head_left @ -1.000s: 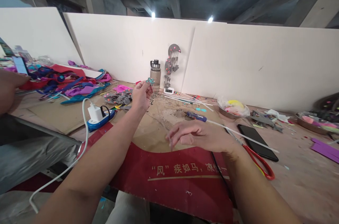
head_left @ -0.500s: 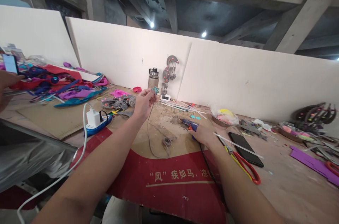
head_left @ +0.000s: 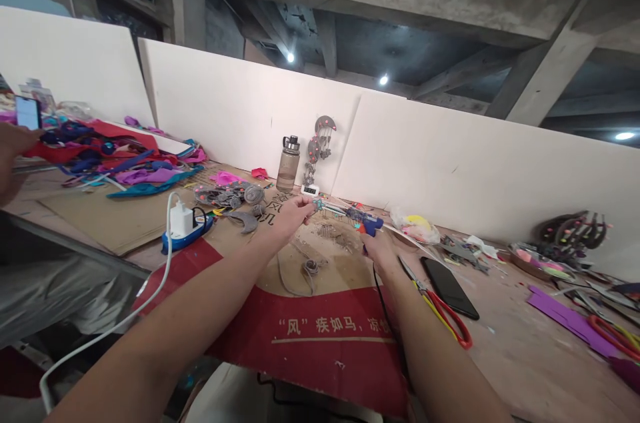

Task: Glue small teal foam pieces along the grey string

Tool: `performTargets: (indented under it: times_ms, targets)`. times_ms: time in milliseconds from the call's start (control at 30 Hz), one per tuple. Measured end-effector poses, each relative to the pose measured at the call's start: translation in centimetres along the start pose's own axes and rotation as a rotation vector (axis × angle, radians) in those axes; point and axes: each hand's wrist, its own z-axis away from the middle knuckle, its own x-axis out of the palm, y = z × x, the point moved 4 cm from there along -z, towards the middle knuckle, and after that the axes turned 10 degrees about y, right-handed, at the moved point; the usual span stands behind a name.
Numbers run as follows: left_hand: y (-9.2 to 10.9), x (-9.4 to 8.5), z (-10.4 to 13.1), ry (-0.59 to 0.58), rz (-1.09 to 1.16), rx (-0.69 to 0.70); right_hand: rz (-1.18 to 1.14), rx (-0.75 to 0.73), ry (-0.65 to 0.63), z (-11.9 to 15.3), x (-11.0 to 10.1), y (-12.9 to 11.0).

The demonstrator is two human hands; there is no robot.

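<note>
Between the fingertips of my left hand (head_left: 293, 219) is a small teal star-shaped piece (head_left: 318, 205), pinched by its near side. My right hand (head_left: 379, 252) is wrapped round the handle of a blue glue gun (head_left: 371, 223), its nozzle pointing left towards the teal piece. A white glue stick comes out of the gun's back end. Whether the nozzle touches the piece I cannot tell. Below, a coil of grey cord (head_left: 311, 267) lies on the cardboard sheet (head_left: 330, 369); part of its length runs up behind my left forearm.
Red-handled scissors (head_left: 450, 319) and a black phone (head_left: 450, 287) lie right of my right arm. A blue power strip (head_left: 186, 241) with a white plug sits at left. Behind stand a bottle (head_left: 288, 169) and a grey hanging ornament (head_left: 320, 143). Another person's hand (head_left: 13, 146) is far left.
My left hand has moved right and lower with the teal piece. The glue gun has been lifted off the cardboard and now points at the piece. The view has shifted slightly.
</note>
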Motion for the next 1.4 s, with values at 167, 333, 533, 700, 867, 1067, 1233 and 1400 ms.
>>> performTargets:
  times_ms: [167, 333, 533, 700, 867, 1067, 1233, 1400]
  targets:
    - [-1.1, -0.5, -0.1, 0.040, -0.071, -0.064, -0.107, -0.014, -0.004, 1.4, -0.5, -2.7]
    - [-1.3, -1.1, -0.2, 0.089, -0.065, -0.123, -0.331, -0.045, -0.135, 2.7, 0.8, -4.1]
    - [-1.3, -1.6, -0.4, 0.099, -0.052, -0.131, -0.377, -0.117, -0.220, 4.1, 1.3, -5.7]
    - [-1.5, -1.9, -0.8, 0.074, -0.029, -0.133, -0.346, -0.192, -0.226, 4.9, 1.2, -6.6]
    - [-1.0, -1.8, -0.9, 0.069, -0.001, -0.166, -0.229, -0.303, -0.181, 5.1, 1.2, -6.5]
    - [-0.5, -1.4, -0.8, 0.046, 0.036, -0.177, -0.110, -0.365, -0.164, 5.4, 1.2, -6.7]
    - [-0.7, -1.3, -0.8, 0.021, 0.056, -0.169, -0.046, -0.388, -0.158, 5.6, 1.2, -6.9]
    - [-0.7, -1.1, -0.9, 0.014, 0.053, -0.160, -0.012, -0.411, -0.151, 5.6, 1.2, -6.8]
